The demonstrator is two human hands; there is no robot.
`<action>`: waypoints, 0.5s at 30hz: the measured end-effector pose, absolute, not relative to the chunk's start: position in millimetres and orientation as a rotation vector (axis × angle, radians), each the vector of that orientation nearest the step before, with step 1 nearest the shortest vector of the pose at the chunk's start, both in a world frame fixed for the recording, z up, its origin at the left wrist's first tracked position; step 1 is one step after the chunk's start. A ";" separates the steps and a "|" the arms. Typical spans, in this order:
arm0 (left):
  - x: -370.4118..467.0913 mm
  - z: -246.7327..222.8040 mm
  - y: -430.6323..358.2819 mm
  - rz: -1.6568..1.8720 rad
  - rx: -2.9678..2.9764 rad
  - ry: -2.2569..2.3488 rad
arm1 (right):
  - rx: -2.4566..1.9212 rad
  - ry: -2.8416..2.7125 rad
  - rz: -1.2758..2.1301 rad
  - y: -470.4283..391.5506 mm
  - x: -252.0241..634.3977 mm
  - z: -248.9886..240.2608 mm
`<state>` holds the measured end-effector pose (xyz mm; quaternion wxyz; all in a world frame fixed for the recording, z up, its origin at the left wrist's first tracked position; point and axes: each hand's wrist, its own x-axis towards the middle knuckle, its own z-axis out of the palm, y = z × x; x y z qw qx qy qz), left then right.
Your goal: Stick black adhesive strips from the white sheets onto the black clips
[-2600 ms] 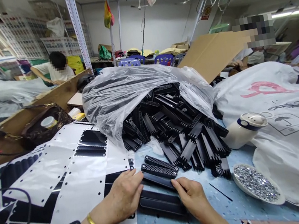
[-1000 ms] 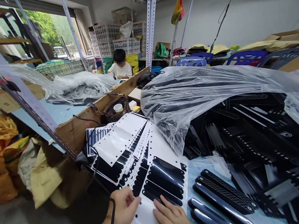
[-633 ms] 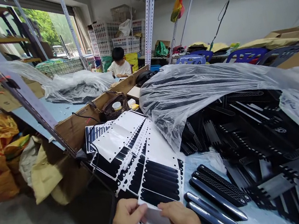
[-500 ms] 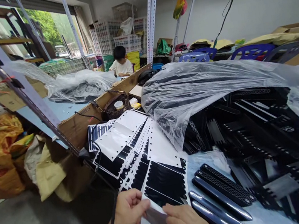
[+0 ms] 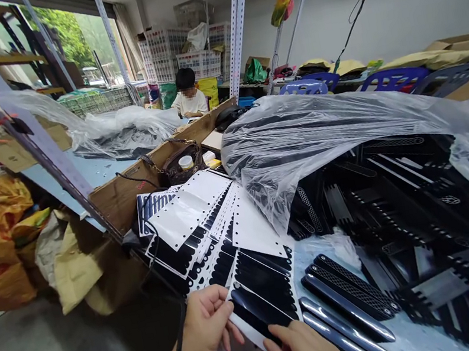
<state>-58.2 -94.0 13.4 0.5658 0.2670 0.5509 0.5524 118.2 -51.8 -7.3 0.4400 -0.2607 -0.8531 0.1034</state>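
Note:
My left hand (image 5: 208, 326) pinches the near edge of a sheet of black stickers on white backing (image 5: 260, 306), thumb on top. At the same sheet's near edge, further right, my right hand (image 5: 311, 349) closes its fingers and thumb on it. A narrow white strip of the backing shows between the two hands. Beyond them, more sheets (image 5: 185, 254) lie fanned out, some black side up and some white side up with small holes. Right of my right hand are several long, glossy black handle-shaped pieces (image 5: 349, 300), some with a crosshatched pattern.
Black toothed pieces (image 5: 406, 231) are heaped on the right, partly under clear plastic sheeting (image 5: 325, 124). A wooden board (image 5: 128, 187) edges the table, with a brown bag (image 5: 181, 163) beside it. A metal post (image 5: 30, 137) rises left. Another person (image 5: 189, 99) sits further back.
The white, holed underside of the sheet, raised between my hands earlier, has turned down out of view. Its black face now shows, and my right hand has shifted slightly right.

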 end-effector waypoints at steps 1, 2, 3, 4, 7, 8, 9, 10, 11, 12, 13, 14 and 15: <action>-56.9 18.4 -95.3 1.294 0.661 1.283 | -0.642 -2.088 0.292 -52.1 113.8 -4.4; -55.4 23.0 -96.7 1.282 0.694 1.265 | -0.627 -2.073 0.330 -52.4 109.2 -1.9; -54.0 27.0 -98.1 1.267 0.730 1.250 | -0.621 -2.070 0.364 -52.8 104.8 0.3; -52.9 30.3 -99.2 1.257 0.765 1.234 | -0.628 -2.071 0.391 -53.5 100.9 2.2; -51.5 36.1 -100.6 1.239 0.830 1.168 | -0.687 -2.054 0.471 -57.1 94.8 8.1; -51.3 37.1 -100.4 1.238 0.831 1.139 | -0.708 -2.038 0.512 -58.1 94.7 10.5; -51.0 37.8 -99.8 1.234 0.823 1.105 | -0.720 -2.025 0.560 -58.6 95.2 13.1; -50.4 38.2 -99.3 1.222 0.810 1.068 | -0.722 -2.027 0.623 -58.6 96.0 15.9; -49.4 38.3 -98.7 1.206 0.794 1.037 | -0.724 -2.034 0.698 -58.0 96.7 18.6; -48.0 38.1 -98.3 1.190 0.779 1.017 | -0.734 -2.035 0.781 -57.1 97.3 21.1; -46.5 37.5 -97.8 1.176 0.764 1.009 | -0.755 -2.022 0.868 -56.0 97.6 23.0; -45.2 36.4 -97.2 1.164 0.748 1.012 | -0.786 -1.991 0.948 -54.7 97.9 24.3; -44.2 35.0 -96.0 1.160 0.730 1.023 | -0.829 -1.936 1.004 -53.0 98.7 24.9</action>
